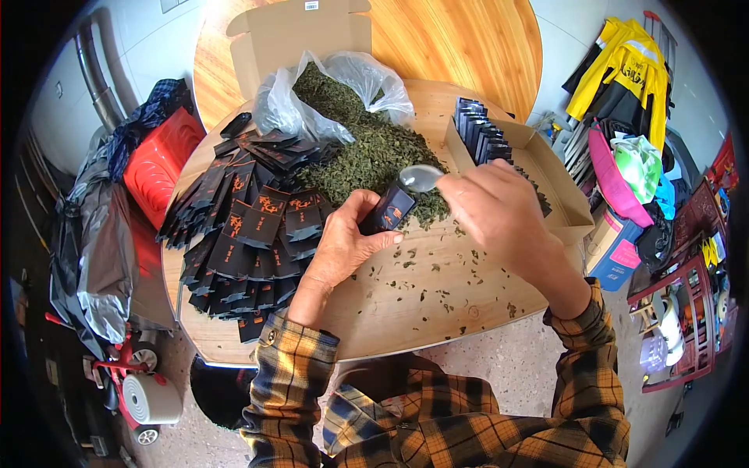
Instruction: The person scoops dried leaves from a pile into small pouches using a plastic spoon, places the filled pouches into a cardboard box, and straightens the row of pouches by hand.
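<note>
My left hand (349, 239) grips a small black tea pouch (388, 209) with orange print, its top tilted up to the right. In my right hand (493, 216) is a spoon (421, 179), its shiny bowl over the pouch's upper end. Whether any leaves lie in the bowl I cannot tell. Just behind both hands spreads a heap of dried green tea leaves (374, 152), spilling from a clear plastic bag (287, 105). Left of my left hand lies a large fanned pile of flat black pouches (261, 220).
A cardboard box (558, 175) at the right holds a row of upright dark pouches (480, 132). Loose leaf bits lie scattered over the wooden table (390, 320). Behind the bag stands an open cardboard flap (304, 39). A red stool (165, 164) is beyond the left edge.
</note>
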